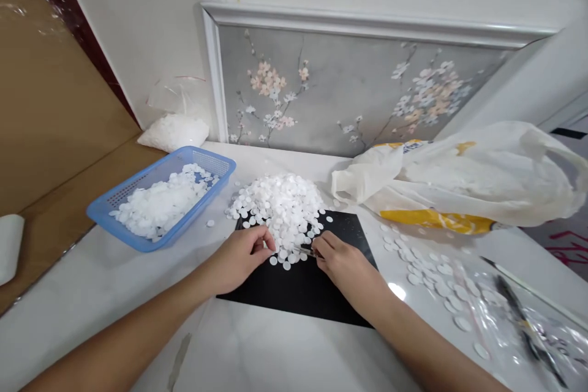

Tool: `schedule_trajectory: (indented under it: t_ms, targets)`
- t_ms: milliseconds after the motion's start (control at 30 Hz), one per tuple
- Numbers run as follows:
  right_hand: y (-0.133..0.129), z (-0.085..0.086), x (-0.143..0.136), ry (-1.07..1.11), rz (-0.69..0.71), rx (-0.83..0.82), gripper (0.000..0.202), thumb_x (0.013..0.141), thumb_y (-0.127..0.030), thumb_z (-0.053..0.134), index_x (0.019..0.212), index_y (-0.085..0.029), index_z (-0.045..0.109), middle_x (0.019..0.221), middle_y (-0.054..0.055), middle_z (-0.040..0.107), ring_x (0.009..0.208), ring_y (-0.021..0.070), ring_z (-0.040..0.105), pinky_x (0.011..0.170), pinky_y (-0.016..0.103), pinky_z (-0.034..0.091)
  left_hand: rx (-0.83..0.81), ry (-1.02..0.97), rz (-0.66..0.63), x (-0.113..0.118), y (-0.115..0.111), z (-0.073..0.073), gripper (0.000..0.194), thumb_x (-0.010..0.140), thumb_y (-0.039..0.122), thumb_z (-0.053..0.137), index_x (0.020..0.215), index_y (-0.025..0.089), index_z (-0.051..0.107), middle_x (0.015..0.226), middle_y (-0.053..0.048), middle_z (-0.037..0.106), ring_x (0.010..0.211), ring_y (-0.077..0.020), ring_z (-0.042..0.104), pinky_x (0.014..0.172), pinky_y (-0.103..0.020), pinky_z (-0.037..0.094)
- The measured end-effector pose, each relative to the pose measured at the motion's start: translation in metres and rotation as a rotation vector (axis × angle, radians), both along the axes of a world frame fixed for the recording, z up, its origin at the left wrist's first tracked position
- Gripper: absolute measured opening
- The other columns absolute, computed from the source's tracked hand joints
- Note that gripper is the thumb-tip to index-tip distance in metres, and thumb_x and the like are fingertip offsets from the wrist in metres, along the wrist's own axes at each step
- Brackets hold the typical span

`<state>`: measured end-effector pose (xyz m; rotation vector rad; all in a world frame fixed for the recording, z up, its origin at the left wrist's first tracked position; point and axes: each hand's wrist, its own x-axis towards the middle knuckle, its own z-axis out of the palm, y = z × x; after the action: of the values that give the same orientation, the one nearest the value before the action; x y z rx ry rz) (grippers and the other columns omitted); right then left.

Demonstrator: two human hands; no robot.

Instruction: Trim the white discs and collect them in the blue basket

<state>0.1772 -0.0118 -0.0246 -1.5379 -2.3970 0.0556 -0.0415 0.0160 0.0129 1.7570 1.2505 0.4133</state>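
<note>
A heap of small white discs point(289, 202) lies on the far part of a black sheet point(294, 294) and on the table behind it. My left hand point(245, 254) is at the heap's near left edge, thumb and index finger pinched together; what they hold, if anything, is too small to tell. At the right of the heap, my right hand point(337, 260) is closed round slim metal tweezers point(304, 250), whose tips point left into the discs. The two hands are apart, with discs between them.
A blue basket point(160, 239) of white discs stands at the left, with a clear bag of white pieces point(177, 131) behind it. On the right are a white and yellow plastic bag point(459, 184), scattered discs point(436, 282), clear packets and a black tool point(528, 324). A framed floral panel point(331, 86) stands behind.
</note>
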Motion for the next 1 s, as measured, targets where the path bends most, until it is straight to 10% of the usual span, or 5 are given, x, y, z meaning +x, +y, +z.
schedule_trajectory:
  t_ms: [300,533,1000]
  targets:
    - [-0.004,0.010,0.004,0.600,-0.227,-0.573,0.024,0.077,-0.029,0.055,0.056,-0.019,0.049,0.048,-0.007,0.039,0.043,0.0088,0.040,0.042,0.020,0.031,0.225,0.253,-0.127,0.007,-0.005,-0.008,0.009,0.078,0.014,0.053,0.073,0.021,0.050,0.076,0.003,0.051,0.072,-0.0145,0.048,0.061,-0.025,0.031]
    - [0.002,0.016,0.026,0.570,-0.230,-0.428,0.016,0.083,-0.027,0.048,0.077,-0.021,0.062,0.077,0.000,0.063,0.067,0.0156,0.057,0.058,0.025,0.040,0.283,0.248,-0.134,0.009,-0.003,-0.009,0.017,0.088,0.023,0.044,0.072,0.021,0.051,0.077,0.002,0.055,0.071,-0.0151,0.051,0.062,-0.026,0.034]
    - [0.005,0.011,0.032,0.419,-0.144,-0.424,0.012,0.083,-0.020,0.050,0.071,-0.022,0.054,0.078,-0.001,0.056,0.066,0.0147,0.055,0.061,0.027,0.041,0.212,0.202,-0.115,0.013,-0.005,-0.009,0.018,0.089,0.022,0.041,0.078,0.023,0.055,0.082,0.002,0.059,0.078,-0.0148,0.054,0.067,-0.026,0.039]
